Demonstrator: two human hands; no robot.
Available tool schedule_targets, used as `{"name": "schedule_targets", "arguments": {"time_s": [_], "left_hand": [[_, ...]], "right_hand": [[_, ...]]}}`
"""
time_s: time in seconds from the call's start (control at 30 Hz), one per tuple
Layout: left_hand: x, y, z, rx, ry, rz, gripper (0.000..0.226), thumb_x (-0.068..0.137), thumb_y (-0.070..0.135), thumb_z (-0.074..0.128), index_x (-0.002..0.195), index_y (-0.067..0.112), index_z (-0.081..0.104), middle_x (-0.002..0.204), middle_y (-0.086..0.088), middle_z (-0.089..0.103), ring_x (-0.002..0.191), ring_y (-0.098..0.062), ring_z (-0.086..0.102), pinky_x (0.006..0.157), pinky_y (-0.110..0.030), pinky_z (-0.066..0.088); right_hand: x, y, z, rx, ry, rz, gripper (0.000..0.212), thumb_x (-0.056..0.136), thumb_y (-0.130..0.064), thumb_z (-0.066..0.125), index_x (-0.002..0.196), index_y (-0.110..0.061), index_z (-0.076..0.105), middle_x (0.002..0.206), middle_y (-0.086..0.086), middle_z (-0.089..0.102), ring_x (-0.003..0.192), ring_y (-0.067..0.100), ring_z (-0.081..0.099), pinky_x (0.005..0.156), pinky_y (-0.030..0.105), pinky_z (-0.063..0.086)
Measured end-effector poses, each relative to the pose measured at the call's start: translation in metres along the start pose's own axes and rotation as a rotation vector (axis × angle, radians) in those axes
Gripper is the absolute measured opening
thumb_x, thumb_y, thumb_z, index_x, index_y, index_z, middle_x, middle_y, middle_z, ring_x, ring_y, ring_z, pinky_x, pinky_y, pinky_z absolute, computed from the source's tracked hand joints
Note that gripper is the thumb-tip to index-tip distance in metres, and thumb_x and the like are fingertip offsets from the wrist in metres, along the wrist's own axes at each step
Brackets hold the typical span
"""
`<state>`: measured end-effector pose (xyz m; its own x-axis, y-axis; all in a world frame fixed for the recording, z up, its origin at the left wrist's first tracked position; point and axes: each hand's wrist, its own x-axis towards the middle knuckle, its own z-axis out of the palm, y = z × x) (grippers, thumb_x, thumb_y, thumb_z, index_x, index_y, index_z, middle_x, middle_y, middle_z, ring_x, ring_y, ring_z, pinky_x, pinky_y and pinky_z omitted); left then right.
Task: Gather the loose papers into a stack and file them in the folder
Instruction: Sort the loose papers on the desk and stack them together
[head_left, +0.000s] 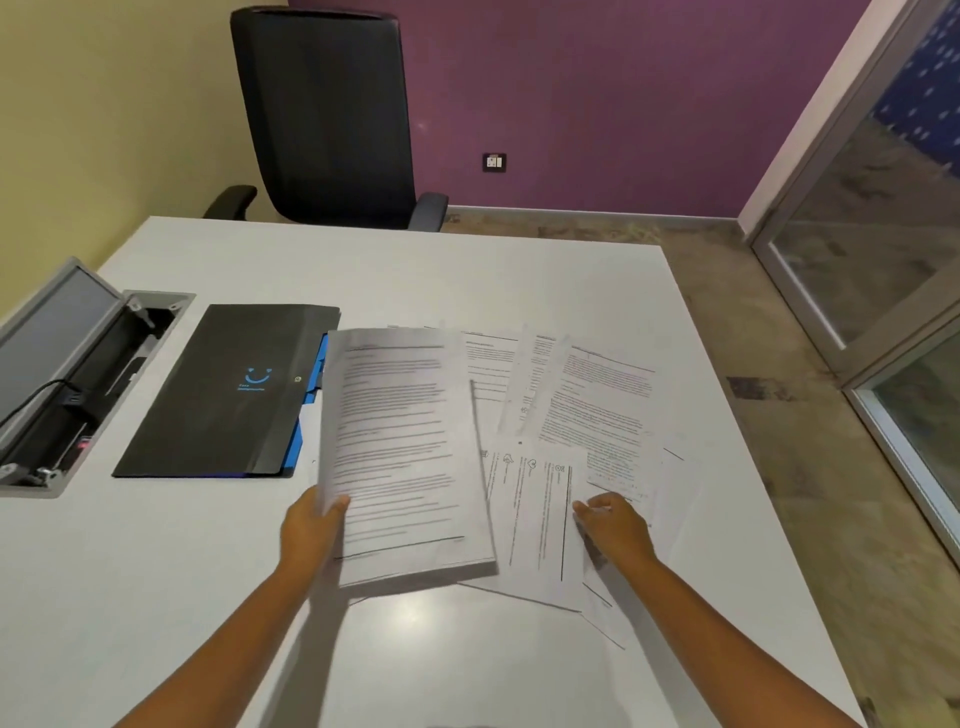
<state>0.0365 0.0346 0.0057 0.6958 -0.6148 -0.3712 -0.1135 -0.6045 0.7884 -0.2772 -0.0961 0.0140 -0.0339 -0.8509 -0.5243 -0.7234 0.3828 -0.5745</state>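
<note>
The left hand (311, 525) grips the gathered stack (405, 457) clear of the table, freeing the loosely curled right hand (613, 525) to collect loose sheets (597, 405) at three o'clock; the folder (228, 395) waits at nine.

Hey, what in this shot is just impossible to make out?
Head view, the only one:
- Text on the held stack: blurred.
- Sheets under the loose papers: overlapped, count unclear.
- Folder contents: cover closed; logo lettering too small.
- Right hand fingertips: curled out of sight, grip uncertain.
- Left hand fingers: behind the stack.
</note>
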Motion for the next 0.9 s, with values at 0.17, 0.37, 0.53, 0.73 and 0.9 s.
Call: {"name": "schedule_targets", "arguments": {"time_s": [0.17, 0.37, 0.53, 0.73, 0.9], "left_hand": [[0.010, -0.042, -0.024, 0.216, 0.035, -0.131, 0.039, 0.090, 0.017, 0.055, 0.118, -0.010, 0.052, 0.120, -0.031, 0.057, 0.107, -0.047, 0.054, 0.092, -0.049, 0.043], [0.013, -0.058, -0.034, 0.387, 0.024, -0.132, 0.037, 0.090, 0.019, 0.055, 0.111, -0.012, 0.052, 0.113, -0.031, 0.059, 0.103, -0.046, 0.055, 0.088, -0.046, 0.043], [0.007, -0.058, -0.036, 0.298, 0.111, -0.128, 0.041, 0.087, 0.020, 0.060, 0.113, -0.008, 0.046, 0.112, -0.030, 0.058, 0.104, -0.047, 0.054, 0.086, -0.050, 0.044], [-0.004, -0.030, -0.032, 0.386, 0.346, 0.064, 0.048, 0.079, 0.015, 0.069, 0.119, -0.002, 0.049, 0.121, -0.027, 0.049, 0.107, -0.046, 0.053, 0.087, -0.056, 0.047], [-0.004, 0.020, -0.007, 0.309, 0.166, 0.317, 0.049, 0.080, 0.021, 0.069, 0.123, 0.009, 0.048, 0.128, -0.015, 0.050, 0.115, -0.031, 0.053, 0.094, -0.044, 0.047]], "right_hand": [[0.000, 0.007, -0.003, -0.110, -0.029, 0.026, 0.038, 0.091, -0.036, 0.056, 0.115, -0.007, 0.057, 0.116, 0.009, 0.062, 0.107, 0.026, 0.059, 0.094, 0.034, 0.044], [0.003, 0.004, 0.008, -0.172, -0.085, 0.014, 0.048, 0.088, -0.034, 0.058, 0.051, -0.017, 0.033, 0.053, -0.003, 0.037, 0.050, 0.012, 0.037, 0.049, 0.023, 0.027], [0.004, 0.001, 0.017, -0.164, 0.011, -0.048, 0.040, 0.089, -0.028, 0.058, 0.058, -0.019, 0.034, 0.059, -0.005, 0.038, 0.053, 0.010, 0.037, 0.049, 0.024, 0.026], [-0.002, -0.021, -0.015, -0.186, 0.377, -0.183, 0.020, 0.096, -0.021, 0.043, 0.105, -0.012, 0.059, 0.100, 0.011, 0.067, 0.094, 0.033, 0.059, 0.080, 0.038, 0.044], [-0.009, -0.063, -0.051, -0.264, 0.728, -0.435, 0.018, 0.096, -0.019, 0.046, 0.102, -0.017, 0.063, 0.098, 0.008, 0.066, 0.095, 0.029, 0.052, 0.081, 0.039, 0.028]]}}
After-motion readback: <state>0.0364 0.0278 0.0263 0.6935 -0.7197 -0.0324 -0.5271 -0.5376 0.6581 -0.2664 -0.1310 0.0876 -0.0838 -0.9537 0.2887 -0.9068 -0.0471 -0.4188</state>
